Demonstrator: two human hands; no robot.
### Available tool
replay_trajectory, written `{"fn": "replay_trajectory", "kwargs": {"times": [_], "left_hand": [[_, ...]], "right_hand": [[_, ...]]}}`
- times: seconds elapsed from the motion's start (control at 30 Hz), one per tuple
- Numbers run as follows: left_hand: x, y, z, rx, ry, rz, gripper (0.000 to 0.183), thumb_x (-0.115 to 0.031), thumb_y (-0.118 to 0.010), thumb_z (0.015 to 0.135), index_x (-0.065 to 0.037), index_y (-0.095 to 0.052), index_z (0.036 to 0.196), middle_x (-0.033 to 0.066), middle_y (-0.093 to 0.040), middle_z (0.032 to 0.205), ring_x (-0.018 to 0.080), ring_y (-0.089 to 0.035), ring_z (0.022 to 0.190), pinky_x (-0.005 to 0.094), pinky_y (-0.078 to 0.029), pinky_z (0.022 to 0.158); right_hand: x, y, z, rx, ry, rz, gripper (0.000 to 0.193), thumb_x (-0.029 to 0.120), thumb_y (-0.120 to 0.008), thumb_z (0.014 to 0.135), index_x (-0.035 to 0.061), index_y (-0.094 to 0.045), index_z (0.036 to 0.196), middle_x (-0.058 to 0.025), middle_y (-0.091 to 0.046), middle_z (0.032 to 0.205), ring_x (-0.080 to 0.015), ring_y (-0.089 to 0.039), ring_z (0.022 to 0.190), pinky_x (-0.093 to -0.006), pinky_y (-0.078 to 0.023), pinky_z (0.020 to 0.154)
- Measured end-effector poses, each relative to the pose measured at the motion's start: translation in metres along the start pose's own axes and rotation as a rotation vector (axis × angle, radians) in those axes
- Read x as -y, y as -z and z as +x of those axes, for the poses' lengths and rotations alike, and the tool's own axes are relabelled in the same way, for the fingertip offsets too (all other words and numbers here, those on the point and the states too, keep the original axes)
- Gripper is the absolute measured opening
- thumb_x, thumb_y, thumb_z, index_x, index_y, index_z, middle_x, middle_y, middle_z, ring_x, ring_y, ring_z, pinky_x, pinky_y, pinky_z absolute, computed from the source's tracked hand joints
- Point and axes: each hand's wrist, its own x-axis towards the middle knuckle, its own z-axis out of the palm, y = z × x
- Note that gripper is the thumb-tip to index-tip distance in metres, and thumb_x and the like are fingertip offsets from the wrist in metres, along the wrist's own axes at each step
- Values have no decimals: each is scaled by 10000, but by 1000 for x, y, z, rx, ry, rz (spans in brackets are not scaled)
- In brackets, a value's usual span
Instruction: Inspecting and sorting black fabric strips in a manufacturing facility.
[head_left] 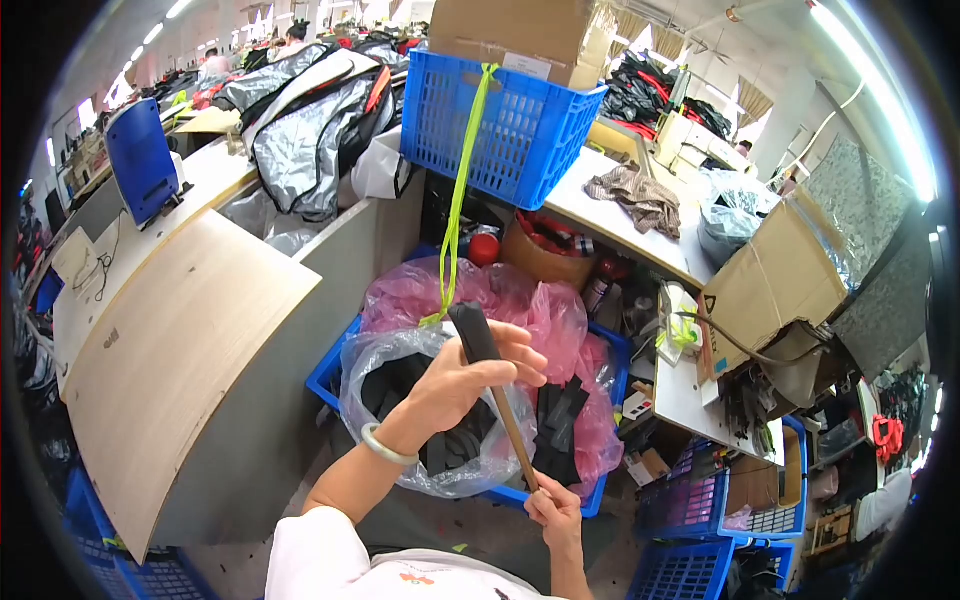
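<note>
My right hand [556, 512] is closed around the lower end of a thin brown stick [514, 432], which slants up to the left. A black fabric strip or sleeve [475, 335] covers the stick's upper end. My left hand [470, 378], with a pale bangle [388, 446] on its wrist, is beside this black piece. Its fingers are stretched out and apart, and the thumb crosses in front of the stick. Below my hands, a clear plastic bag [358, 385] holds black fabric pieces [455, 440]. More black strips [562, 425] lie on pink plastic [600, 385] to the right.
The bags sit in a blue crate [322, 385]. A wooden board [185, 310] stands at left. A blue basket [490, 125] with a cardboard box [510, 30] is ahead, a yellow-green strap [462, 190] hanging from it. At right are a cluttered table [690, 390] and blue crates [690, 495].
</note>
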Motion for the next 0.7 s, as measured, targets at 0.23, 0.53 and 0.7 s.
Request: {"fn": "replay_trajectory", "kwargs": {"times": [0.23, 0.53, 0.7], "left_hand": [[21, 19, 8, 127, -50, -448, 148, -207, -491, 912, -101, -482, 810, -8, -398, 578, 127, -414, 463, 294, -417, 557], [7, 9, -9, -151, 63, -186, 383, -243, -560, 901, -89, -433, 574, 18, -413, 464, 126, -427, 389, 292, -438, 504], [17, 37, -10, -218, -36, -277, 410, -244, -435, 943, -127, -346, 560, -25, -302, 428, 98, -328, 344, 275, -395, 496]], "right_hand": [[1, -4, -7, 18, 58, -82, 318, 14, -517, 869, -4, -564, 1183, 14, -458, 588, -63, -378, 483, -201, -251, 439], [48, 20, -4, 70, 32, -493, 319, 26, -527, 869, 15, -580, 1183, 48, -477, 648, -23, -411, 550, -177, -311, 481], [44, 7, 2, 101, -2, -543, 298, -18, -504, 861, -24, -591, 1146, 33, -470, 661, -36, -404, 541, -185, -304, 477]]}}
